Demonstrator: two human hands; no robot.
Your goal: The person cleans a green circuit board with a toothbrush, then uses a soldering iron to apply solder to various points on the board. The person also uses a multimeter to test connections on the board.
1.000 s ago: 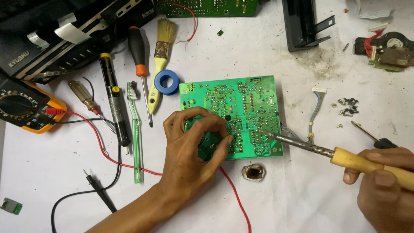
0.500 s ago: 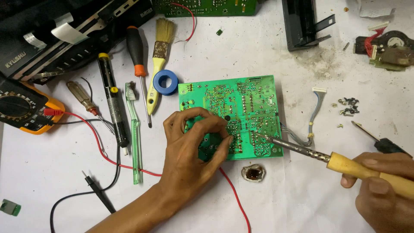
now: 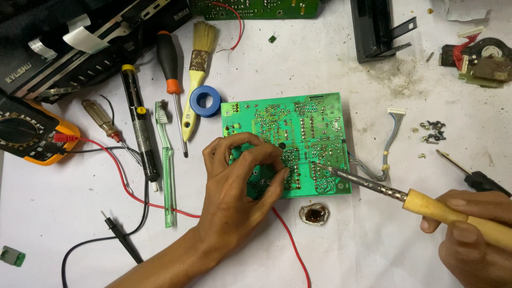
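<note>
— While the left hand [image 3: 242, 176] presses on the green circuit board [image 3: 298, 133], where does the board lie?
— Flat at the middle of the white desk [image 3: 346, 250], solder side up; the fingers [image 3: 266, 154] curl together on its near left part.
— And the right hand [image 3: 472, 234]?
— Its grip is clamped on a wooden-handled soldering iron [image 3: 426, 205], tip touching the board's near right part. A small flux tin [image 3: 314, 214] sits just below the board.
</note>
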